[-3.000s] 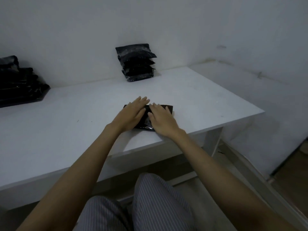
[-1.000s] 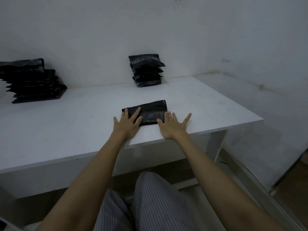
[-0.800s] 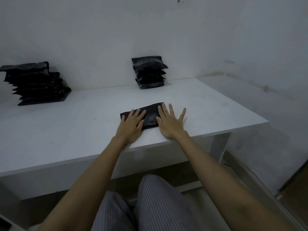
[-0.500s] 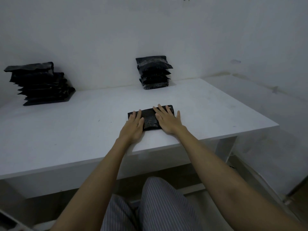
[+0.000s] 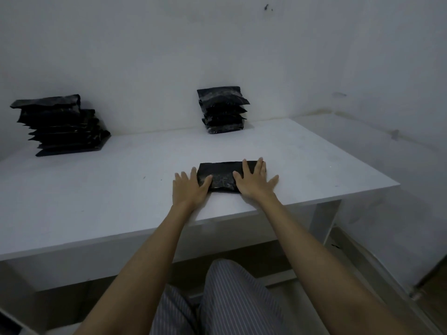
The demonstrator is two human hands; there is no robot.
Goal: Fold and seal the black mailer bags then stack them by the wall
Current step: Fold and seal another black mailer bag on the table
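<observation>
Trousers: striped grey cloth [image 5: 232, 303] covers the person's knees at the nearest edge of the view, below the table's front edge.
Table: white top [image 5: 96, 201], the landmark for everything here; its front edge runs across just beyond the knees and its far edge meets the wall.
Left hand: the left hand [image 5: 188, 189] lies flat near the table's front edge, fingers straight and spread, gripping nothing; its thumb side overlaps the bag's left end while the outer fingers rest on the bare table.
Right hand: the right hand [image 5: 254, 182] lies flat on the right part of the bag, fingers straight and fanned, pressing down and not curled round anything; the little finger reaches off the bag's right end onto the table.
Mailer bag: one folded black mailer bag [image 5: 222, 176] lies flat on the table near its front edge, right of centre, under both hands; only its middle strip shows between them.
Small stack: a stack of folded bags [image 5: 222, 110] stands at the table's far edge, against the wall, straight beyond the bag in hand and well apart from it.
Large stack: a wider pile of black bags [image 5: 60, 124] sits at the table's far left, also by the wall, its layers jutting unevenly.
Wall: pale plaster [image 5: 145, 56] rises behind the table, with a small dark mark high on the right.
</observation>
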